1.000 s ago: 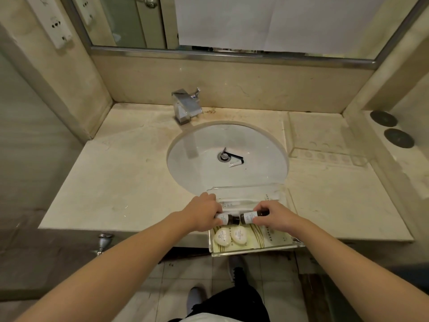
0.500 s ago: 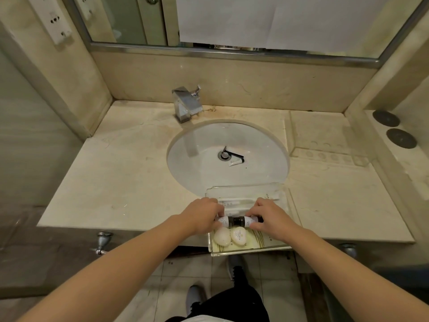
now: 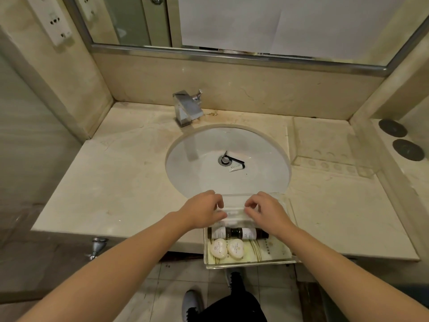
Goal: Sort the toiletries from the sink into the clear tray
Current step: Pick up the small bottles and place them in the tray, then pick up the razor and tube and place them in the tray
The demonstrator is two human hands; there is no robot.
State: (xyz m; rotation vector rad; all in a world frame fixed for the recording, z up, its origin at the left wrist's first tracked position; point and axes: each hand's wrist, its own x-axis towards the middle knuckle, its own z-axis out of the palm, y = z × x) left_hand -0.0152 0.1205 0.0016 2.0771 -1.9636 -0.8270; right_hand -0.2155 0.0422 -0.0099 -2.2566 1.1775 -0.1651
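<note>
Left hand and right hand, loosely curled and empty, are held over the clear tray at lower centre, two bottles laid inside, one tube left in the sink.

Counter looks like stained beige marble, faucet shiny chrome, tray clear glossy plastic, sink smooth white porcelain.
</note>
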